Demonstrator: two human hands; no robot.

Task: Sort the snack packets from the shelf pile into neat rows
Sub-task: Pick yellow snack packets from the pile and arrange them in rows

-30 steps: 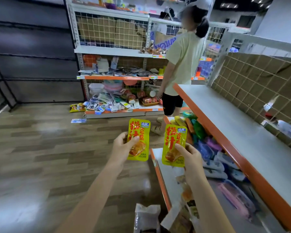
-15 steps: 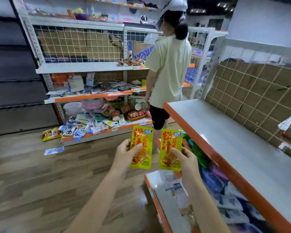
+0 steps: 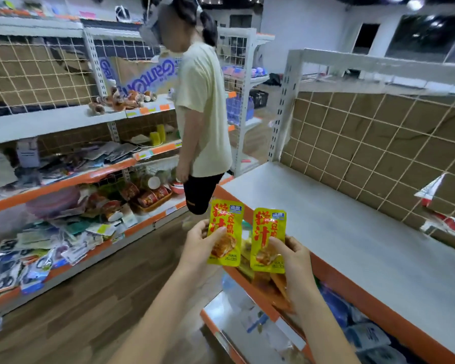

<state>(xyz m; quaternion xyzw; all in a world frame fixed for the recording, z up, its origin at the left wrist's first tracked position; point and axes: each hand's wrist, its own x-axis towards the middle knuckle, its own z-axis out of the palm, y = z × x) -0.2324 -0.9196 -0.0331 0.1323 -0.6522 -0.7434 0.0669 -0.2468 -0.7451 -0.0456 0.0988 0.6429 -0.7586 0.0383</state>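
My left hand [image 3: 199,245] pinches a yellow snack packet [image 3: 225,227] with red lettering, held upright. Beside it, my right hand [image 3: 294,261] pinches a second, matching yellow packet [image 3: 269,232], also upright. Both packets hover just left of the orange front edge of a white shelf board [image 3: 365,232] on my right. Under that board, a lower shelf [image 3: 237,313] holds a pile of mixed packets, blue and orange ones among them [image 3: 281,285].
A person in a pale yellow shirt [image 3: 202,114] stands close ahead in the aisle. A shelf unit on the left [image 3: 63,179] is heaped with mixed packets and goods. A wire-grid back panel [image 3: 378,153] stands behind the white board. Wooden floor [image 3: 76,311] lies between the units.
The view has swung up and to the right, closer to the right-hand shelf. Both packets stay side by side in my hands and now sit nearer the white board's edge.
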